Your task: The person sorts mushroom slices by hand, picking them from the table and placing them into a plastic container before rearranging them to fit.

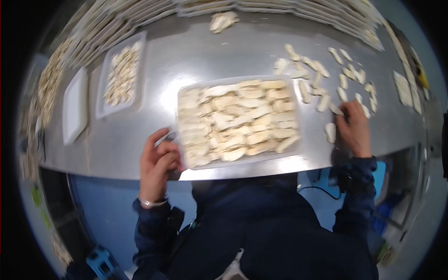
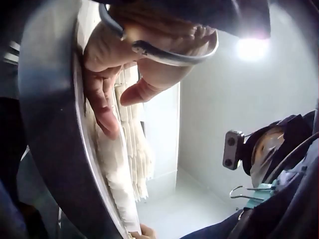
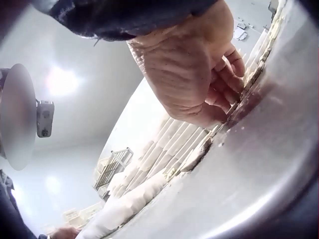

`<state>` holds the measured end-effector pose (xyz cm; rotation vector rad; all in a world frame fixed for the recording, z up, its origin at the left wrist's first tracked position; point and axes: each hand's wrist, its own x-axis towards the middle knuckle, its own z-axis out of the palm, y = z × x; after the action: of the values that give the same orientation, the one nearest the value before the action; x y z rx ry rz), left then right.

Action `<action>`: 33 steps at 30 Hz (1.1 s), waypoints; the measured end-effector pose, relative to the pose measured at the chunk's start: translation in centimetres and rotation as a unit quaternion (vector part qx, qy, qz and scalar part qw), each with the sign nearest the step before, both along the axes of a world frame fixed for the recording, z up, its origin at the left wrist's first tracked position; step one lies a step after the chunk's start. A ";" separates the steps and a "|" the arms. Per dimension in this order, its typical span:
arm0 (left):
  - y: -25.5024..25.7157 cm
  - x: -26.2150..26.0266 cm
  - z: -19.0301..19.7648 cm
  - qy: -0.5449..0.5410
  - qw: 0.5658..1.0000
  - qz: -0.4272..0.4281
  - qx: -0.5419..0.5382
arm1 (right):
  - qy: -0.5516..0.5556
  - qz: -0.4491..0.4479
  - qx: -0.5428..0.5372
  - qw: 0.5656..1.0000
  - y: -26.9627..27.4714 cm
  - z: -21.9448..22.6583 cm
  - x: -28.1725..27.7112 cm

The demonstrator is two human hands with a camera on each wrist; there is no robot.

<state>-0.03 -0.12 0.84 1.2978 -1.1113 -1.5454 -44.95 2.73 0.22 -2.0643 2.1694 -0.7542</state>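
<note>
A clear plastic tray (image 1: 181, 135) lies on the metal table, covered with rows of pale, cream-coloured slices (image 1: 242, 116). At its left side is my left hand (image 1: 159, 161), fingers loosely bent and thumb apart from them, holding nothing; in the left wrist view the fingertips (image 2: 108, 124) come right to the tray's edge. To the right of the tray, my right hand (image 1: 355, 128) reaches down to the tabletop and pinches one pale slice (image 1: 335, 108) at its fingertips. A single slice (image 1: 330, 132) lies just left of that hand. The right wrist view shows bent fingers (image 3: 227, 82) low over the table.
Loose slices (image 1: 319, 70) are scattered right of the tray, with a small pile (image 1: 224, 21) at the back. A second tray (image 1: 100, 105) of smaller pieces and a white upturned tray (image 1: 76, 107) stand left. Stacked trays (image 1: 205, 8) line the table's far edge.
</note>
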 end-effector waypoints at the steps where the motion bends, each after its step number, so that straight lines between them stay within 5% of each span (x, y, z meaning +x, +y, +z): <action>1: 0.0 0.1 0.1 0.018 1.000 -0.005 0.000 | -0.003 -0.001 0.012 1.000 0.0 0.3 0.1; 4: -0.2 0.5 -0.2 0.047 0.999 -0.027 0.002 | 0.006 -0.008 -0.006 1.000 -0.3 1.7 1.6; 10: 0.1 0.3 0.0 0.045 0.999 -0.027 -0.007 | -0.015 0.166 -0.057 0.984 -3.7 7.8 10.7; 18: 0.3 0.4 -0.1 0.060 0.998 -0.027 -0.014 | 0.021 0.330 -0.061 0.942 -10.7 6.1 18.8; 33: 0.2 0.4 0.2 0.069 0.997 -0.036 0.010 | 0.042 0.332 -0.038 0.941 -12.7 3.6 20.7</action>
<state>0.34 0.05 1.07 1.1571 -1.0673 -1.6768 -24.29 -10.02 3.81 -2.6584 1.3104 -0.6691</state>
